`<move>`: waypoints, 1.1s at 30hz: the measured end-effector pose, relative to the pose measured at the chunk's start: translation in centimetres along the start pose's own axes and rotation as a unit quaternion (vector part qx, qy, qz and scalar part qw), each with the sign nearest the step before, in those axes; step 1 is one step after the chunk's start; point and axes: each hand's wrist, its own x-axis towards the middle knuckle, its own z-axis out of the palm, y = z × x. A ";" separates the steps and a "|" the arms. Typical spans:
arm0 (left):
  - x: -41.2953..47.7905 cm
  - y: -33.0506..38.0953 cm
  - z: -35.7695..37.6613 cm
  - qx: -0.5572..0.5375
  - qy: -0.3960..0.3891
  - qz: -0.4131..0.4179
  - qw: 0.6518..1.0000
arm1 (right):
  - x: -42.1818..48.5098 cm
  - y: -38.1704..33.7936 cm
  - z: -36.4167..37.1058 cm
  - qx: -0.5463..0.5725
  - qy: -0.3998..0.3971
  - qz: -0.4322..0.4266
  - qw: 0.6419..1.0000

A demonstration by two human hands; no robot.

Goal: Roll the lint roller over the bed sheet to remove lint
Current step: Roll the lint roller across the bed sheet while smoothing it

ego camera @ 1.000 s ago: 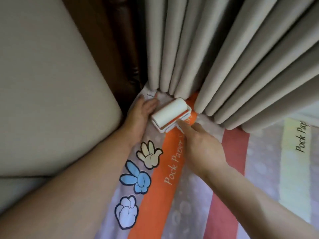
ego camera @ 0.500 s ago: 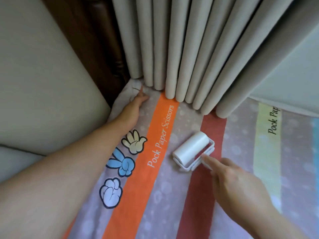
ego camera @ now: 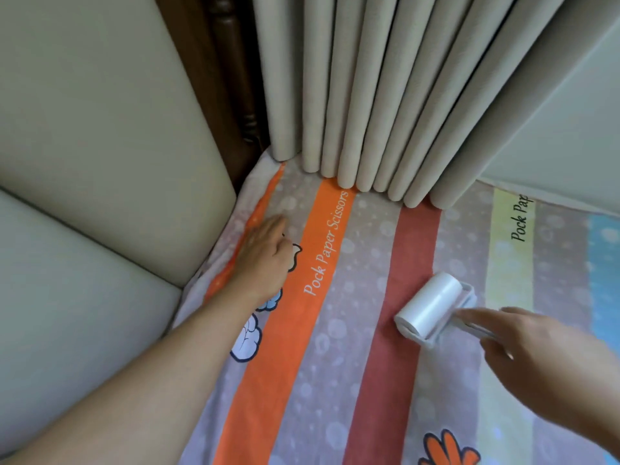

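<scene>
From the head view, the lint roller (ego camera: 427,308) is seen lying on the bed sheet (ego camera: 352,364), at the right edge of the red stripe (ego camera: 414,243). The long axis of its white drum is slanted from near-left to far-right. Its handle is gripped by the right hand (ego camera: 550,360), just behind and to the right of the drum. The index finger (ego camera: 476,317) is laid straight along the frame, and the other fingers seem curled about the handle, though blur hides detail. The left hand (ego camera: 265,256) is pressed palm down on the sheet, well apart, beside the padded headboard (ego camera: 100,112), with fingers loosely together and nothing held. A stroke across the drum's axis is judged to be called for. The soft sheet could ruck. Beige curtain (ego camera: 385,95) folds are rested on its far edge, beside a dark wooden post (ego camera: 235,78).
</scene>
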 end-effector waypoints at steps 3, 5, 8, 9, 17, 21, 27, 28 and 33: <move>-1.1 0.6 -0.4 -0.157 0.064 -0.047 0.984 | 0.4 -2.7 -2.2 0.051 0.056 -0.009 0.997; -2.0 0.3 -1.0 -0.134 0.131 -0.040 0.981 | 2.7 -6.6 -3.0 0.120 0.088 -0.045 0.988; -3.3 -1.6 -1.1 -0.024 0.159 -0.019 0.987 | 8.5 -12.9 -2.8 0.147 0.085 -0.085 0.982; -3.8 -2.4 -1.0 0.001 0.146 -0.012 0.989 | 10.3 -14.7 -2.5 0.154 0.075 -0.093 0.981; -4.1 -3.7 0.4 0.181 0.047 0.000 0.982 | 12.6 -15.9 0.0 0.114 0.052 -0.113 0.986; -4.2 -3.2 0.1 0.223 0.017 -0.016 0.975 | 9.3 -11.9 1.9 0.092 0.061 -0.112 0.988; -3.4 -2.0 -0.1 0.276 0.009 -0.056 0.959 | 3.5 -5.9 3.3 0.087 0.051 -0.093 0.991; -3.3 -1.4 0.0 0.285 -0.002 -0.071 0.956 | 2.6 -4.9 3.4 0.078 0.047 -0.087 0.992; -2.7 0.3 -0.2 0.326 -0.037 -0.124 0.936 | -1.7 0.5 2.0 0.033 -0.021 -0.057 0.998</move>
